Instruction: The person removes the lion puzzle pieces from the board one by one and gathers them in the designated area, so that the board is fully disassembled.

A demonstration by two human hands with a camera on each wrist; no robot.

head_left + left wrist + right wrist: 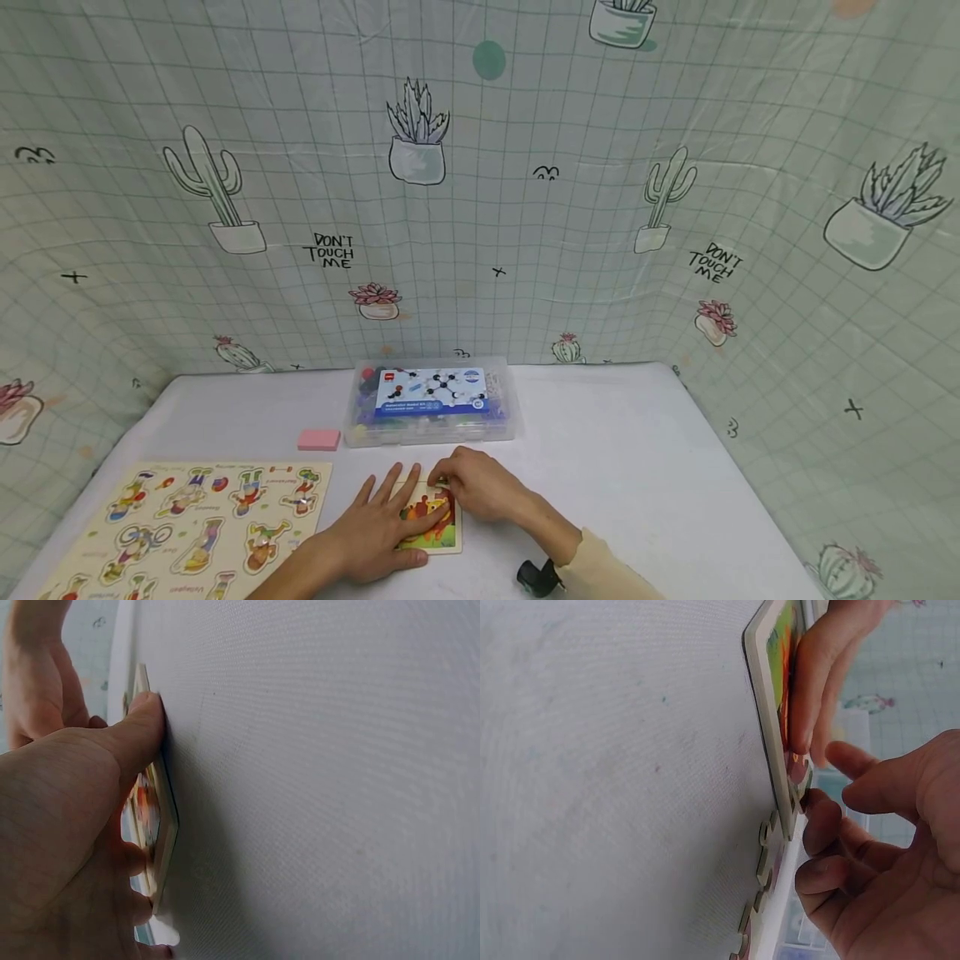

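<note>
A small wooden jigsaw puzzle point(447, 540) with a green and orange picture lies between the hands in a pale frame. My left hand point(375, 531) rests on it, fingers spread across the picture; in the left wrist view the thumb point(146, 724) lies at the frame's edge. At the puzzle's far right corner, my right hand point(480, 485) bends its fingers down. Seen from the right wrist, a puzzle piece point(804, 785) stands tilted at the curled fingertips. Loose jigsaw pieces point(765, 859) lie on the table beside that corner.
A clear plastic case point(431, 429) with a molecular model label stands behind the puzzle. Left of it lies a pink block point(318, 440). A large board of sports figures point(225, 508) covers the near left. By the right wrist is a black device point(536, 577).
</note>
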